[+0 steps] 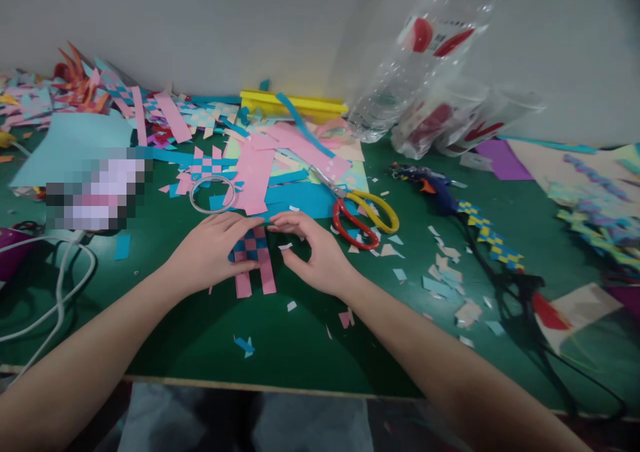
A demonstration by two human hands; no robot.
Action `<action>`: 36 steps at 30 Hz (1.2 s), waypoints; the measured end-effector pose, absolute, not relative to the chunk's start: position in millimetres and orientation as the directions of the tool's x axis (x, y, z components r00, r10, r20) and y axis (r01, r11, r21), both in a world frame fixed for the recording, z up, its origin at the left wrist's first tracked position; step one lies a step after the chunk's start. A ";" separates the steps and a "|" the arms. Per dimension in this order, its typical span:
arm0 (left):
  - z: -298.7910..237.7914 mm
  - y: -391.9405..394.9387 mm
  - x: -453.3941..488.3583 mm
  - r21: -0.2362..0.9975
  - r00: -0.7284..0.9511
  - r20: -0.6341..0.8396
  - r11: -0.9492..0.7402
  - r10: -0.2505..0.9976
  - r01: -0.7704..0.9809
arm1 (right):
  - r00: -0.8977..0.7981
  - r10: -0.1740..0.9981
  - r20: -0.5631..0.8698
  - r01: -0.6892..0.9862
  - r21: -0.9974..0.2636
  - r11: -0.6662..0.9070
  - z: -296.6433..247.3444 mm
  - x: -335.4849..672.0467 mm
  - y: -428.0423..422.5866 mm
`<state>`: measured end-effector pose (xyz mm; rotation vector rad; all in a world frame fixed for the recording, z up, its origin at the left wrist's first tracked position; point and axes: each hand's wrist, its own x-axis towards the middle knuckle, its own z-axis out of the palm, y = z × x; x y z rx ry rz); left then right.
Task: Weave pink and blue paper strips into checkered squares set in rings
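Observation:
My left hand (210,249) is closed over a small woven piece of pink and blue paper strips (255,247), its thumb lying across the front of the weave and its fingers curled along the far side. Loose pink strip ends hang from the piece toward me. Just to the right, my right hand (315,252) is curved, with thumb and fingers apart and nothing plainly held. A small white paper scrap (285,246) is near its thumb. Scissors (360,219) with red and yellow handles lie beyond my right hand, blades over blue paper (305,202).
A tape ring (212,195) lies beyond my left hand. Left are a blurred-out device (103,195) and white cable (61,292). A glue gun (445,195) lies right, its dark cord trailing. Clear plastic cups (415,59) lean against the wall. Paper scraps litter the green table (175,345).

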<state>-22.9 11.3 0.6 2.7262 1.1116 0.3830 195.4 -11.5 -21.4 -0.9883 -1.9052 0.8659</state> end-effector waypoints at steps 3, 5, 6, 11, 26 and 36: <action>0.9 11.6 -23.1 0.260 0.685 0.174 -0.704 0.707 0.661 | -0.384 0.862 0.331 0.311 -0.833 0.458 -20.3 194.8 -12.0; 0.7 12.0 -23.0 0.259 0.693 0.170 -0.710 0.701 0.655 | -0.402 0.852 0.336 0.290 -0.835 0.467 -19.3 194.6 -12.3; 0.5 12.2 -23.0 0.259 0.697 0.168 -0.713 0.697 0.651 | -0.412 0.845 0.341 0.283 -0.834 0.475 -18.9 194.6 -12.5; 0.4 12.7 -23.6 0.282 0.710 0.154 -0.719 0.687 0.635 | -0.451 0.822 0.348 0.295 -0.811 0.505 -16.7 195.8 -13.5; 0.8 12.2 -23.7 0.250 0.712 0.158 -0.725 0.684 0.642 | -0.424 0.821 0.382 0.300 -0.796 0.525 -17.8 196.1 -12.4; 1.7 12.4 -24.9 0.235 0.681 0.170 -0.700 0.712 0.674 | -0.284 0.839 0.464 0.416 -0.729 0.544 -20.7 196.1 -9.8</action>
